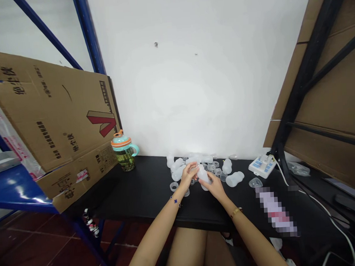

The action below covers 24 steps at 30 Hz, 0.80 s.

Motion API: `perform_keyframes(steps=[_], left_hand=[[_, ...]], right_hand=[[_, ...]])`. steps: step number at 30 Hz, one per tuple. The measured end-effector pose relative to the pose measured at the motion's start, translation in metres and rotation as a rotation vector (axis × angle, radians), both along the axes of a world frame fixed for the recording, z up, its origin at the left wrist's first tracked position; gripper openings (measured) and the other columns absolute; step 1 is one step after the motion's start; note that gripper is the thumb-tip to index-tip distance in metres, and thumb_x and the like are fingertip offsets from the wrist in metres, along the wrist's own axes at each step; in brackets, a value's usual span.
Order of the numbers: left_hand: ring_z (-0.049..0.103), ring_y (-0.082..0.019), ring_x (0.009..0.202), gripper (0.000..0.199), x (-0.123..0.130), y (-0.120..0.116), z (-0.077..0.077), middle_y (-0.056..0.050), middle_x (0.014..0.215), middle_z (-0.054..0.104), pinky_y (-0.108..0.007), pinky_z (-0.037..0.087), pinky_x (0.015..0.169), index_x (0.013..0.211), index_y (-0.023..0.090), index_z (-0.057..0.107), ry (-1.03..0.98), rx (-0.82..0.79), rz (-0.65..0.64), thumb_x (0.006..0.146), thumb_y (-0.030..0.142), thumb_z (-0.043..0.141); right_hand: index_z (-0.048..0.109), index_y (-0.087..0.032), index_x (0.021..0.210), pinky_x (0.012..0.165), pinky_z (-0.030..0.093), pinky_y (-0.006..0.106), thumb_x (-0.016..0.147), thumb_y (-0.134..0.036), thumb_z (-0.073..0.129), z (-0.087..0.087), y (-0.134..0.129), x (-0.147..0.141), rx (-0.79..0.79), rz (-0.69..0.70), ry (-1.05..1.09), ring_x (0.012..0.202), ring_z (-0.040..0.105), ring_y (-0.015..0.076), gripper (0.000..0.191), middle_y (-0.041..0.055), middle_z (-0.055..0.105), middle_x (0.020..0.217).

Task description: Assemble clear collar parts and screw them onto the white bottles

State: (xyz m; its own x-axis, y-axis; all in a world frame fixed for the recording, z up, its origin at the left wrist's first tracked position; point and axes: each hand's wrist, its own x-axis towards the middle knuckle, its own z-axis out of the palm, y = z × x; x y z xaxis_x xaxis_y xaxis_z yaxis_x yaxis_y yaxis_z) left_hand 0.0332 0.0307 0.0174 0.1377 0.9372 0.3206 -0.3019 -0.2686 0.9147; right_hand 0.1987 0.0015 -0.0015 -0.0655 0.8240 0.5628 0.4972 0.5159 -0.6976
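- Left hand [187,177] and right hand [213,186] are together, fingers close around a translucent plastic bottle [202,174] held just above the tabletop [145,200].
- Gold bracelet [235,212] circles the right wrist; a small blue cross mark [175,201] shows on the left wrist.
- Loose translucent bottles [177,168] and ring collars [174,186] lie scattered around and just beyond the hands, on the black tabletop.
- Another translucent bottle [235,179] lies on its side to the right of the hands, near a clear plastic cap [255,182].
- Drinking tumbler [124,153] with an orange lid and teal handle stands upright at the back, left of the scattered parts.
- Flattened cardboard box [54,119] leans against blue steel shelving [89,34] on the left.
- White plug board [262,166] sits at the right of the tabletop, with a white cable [318,209] running from it.
- Pixelated patch [277,211] hides an item lying at the right.
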Motion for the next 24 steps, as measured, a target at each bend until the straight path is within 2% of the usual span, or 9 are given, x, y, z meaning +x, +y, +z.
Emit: perform_keyframes(steps=[4, 10, 20, 24], left_hand=[[0.055, -0.004, 0.053, 0.056, 0.0020, 0.0014, -0.0026, -0.014, 0.125, 0.061, -0.020, 0.046, 0.048, 0.117, 0.017, 0.062, 0.017, -0.009, 0.040, 0.071, 0.043, 0.080], [0.055, -0.004, 0.053, 0.057, 0.0017, 0.0015, -0.0017, -0.015, 0.127, 0.059, -0.020, 0.047, 0.048, 0.118, 0.016, 0.061, 0.026, -0.021, 0.032, 0.072, 0.043, 0.080], [0.056, -0.007, 0.056, 0.050, -0.0007, -0.0017, 0.0000, -0.009, 0.112, 0.065, -0.021, 0.047, 0.051, 0.122, 0.018, 0.057, -0.045, 0.012, -0.087, 0.079, 0.041, 0.070], [0.053, -0.003, 0.051, 0.057, 0.0011, 0.0019, -0.0045, -0.007, 0.113, 0.061, -0.020, 0.046, 0.048, 0.125, 0.020, 0.053, -0.024, 0.023, -0.041, 0.077, 0.044, 0.074]], right_hand=[[0.070, -0.017, 0.105, 0.075, 0.049, 0.034, 0.079, -0.052, 0.067, 0.0009, -0.0009, -0.0006, -0.008, 0.014, -0.011, 0.079, 0.063, 0.0242, 0.044, 0.0062, 0.072, 0.093], [0.070, -0.017, 0.108, 0.077, 0.049, 0.034, 0.079, -0.053, 0.067, -0.0003, -0.0002, 0.0000, -0.009, 0.014, -0.011, 0.081, 0.063, 0.0247, 0.046, 0.0065, 0.072, 0.095], [0.071, -0.016, 0.104, 0.073, 0.047, 0.033, 0.079, -0.053, 0.065, 0.0020, -0.0012, 0.0001, 0.002, -0.002, -0.017, 0.076, 0.061, 0.0231, 0.044, 0.0065, 0.072, 0.091], [0.070, -0.017, 0.103, 0.072, 0.047, 0.032, 0.080, -0.052, 0.065, 0.0029, -0.0024, -0.0009, 0.006, 0.020, -0.032, 0.077, 0.061, 0.0228, 0.042, 0.0057, 0.071, 0.091]])
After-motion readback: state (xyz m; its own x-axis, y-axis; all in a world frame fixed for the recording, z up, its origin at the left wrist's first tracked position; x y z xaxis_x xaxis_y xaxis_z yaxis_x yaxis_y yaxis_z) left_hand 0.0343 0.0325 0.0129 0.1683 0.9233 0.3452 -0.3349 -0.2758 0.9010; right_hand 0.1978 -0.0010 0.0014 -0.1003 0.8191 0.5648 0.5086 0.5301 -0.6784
